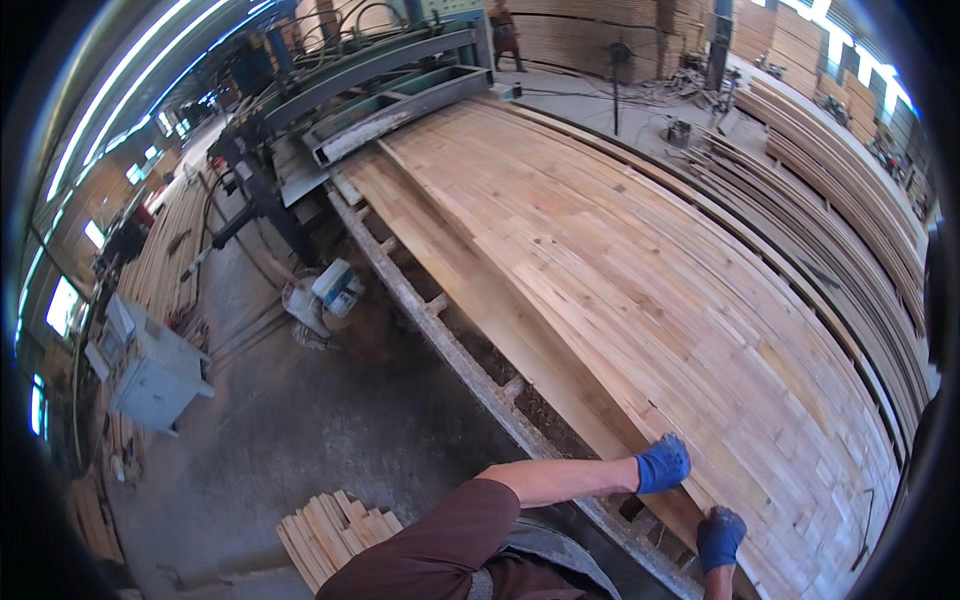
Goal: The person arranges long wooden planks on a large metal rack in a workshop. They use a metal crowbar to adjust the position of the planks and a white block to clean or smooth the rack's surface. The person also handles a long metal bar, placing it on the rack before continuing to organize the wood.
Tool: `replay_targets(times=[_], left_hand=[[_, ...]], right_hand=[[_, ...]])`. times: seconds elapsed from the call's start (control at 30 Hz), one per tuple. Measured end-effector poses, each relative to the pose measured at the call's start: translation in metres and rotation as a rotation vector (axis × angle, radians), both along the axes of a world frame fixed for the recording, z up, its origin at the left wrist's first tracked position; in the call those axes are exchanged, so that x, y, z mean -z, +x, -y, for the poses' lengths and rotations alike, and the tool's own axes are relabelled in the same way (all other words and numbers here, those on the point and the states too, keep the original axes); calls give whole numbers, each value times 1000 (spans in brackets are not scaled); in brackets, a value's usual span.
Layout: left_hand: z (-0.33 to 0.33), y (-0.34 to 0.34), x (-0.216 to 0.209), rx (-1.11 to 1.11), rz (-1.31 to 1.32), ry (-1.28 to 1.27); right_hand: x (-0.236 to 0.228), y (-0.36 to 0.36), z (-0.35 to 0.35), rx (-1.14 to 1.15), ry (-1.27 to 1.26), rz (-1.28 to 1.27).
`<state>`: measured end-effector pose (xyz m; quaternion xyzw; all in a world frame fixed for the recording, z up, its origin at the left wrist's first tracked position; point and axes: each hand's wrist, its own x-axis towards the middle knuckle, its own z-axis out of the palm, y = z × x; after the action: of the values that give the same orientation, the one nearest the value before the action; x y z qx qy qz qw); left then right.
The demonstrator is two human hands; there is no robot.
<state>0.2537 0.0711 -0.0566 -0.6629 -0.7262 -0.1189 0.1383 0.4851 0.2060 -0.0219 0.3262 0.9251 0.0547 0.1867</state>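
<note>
A long wood panel (640,300) made of many jointed strips lies on a metal-framed bed, running from the lower right up to a press. Along its near left edge, a lower wooden board (480,300) sits one step below it. My left hand (664,463), in a blue glove, is closed over the panel's edge. Close by and nearer to me, my right hand (721,538), gloved the same way, also grips that edge. The fingertips of both hands are partly hidden.
A green and grey press machine (400,110) spans the bed's far end. The bed's steel rail (440,340) runs along my side. Wood strips (335,535) are stacked at lower left, near a grey control cabinet (155,370). Long boards (800,230) lie at right; a person (506,35) stands far off.
</note>
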Motion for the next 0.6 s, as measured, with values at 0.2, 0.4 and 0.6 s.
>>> replay_targets(times=[0.2,0.4,0.6], left_hand=[[50,-112,-28,-11,333,-138],[108,-243,-55,-226,87,-161],[34,-155,-34,-116,101,-243]], right_hand=[[-54,65,-30,-247,84,-306],[-1,292,-134,350,35,-305],[-7,288,-160,476,321,143]])
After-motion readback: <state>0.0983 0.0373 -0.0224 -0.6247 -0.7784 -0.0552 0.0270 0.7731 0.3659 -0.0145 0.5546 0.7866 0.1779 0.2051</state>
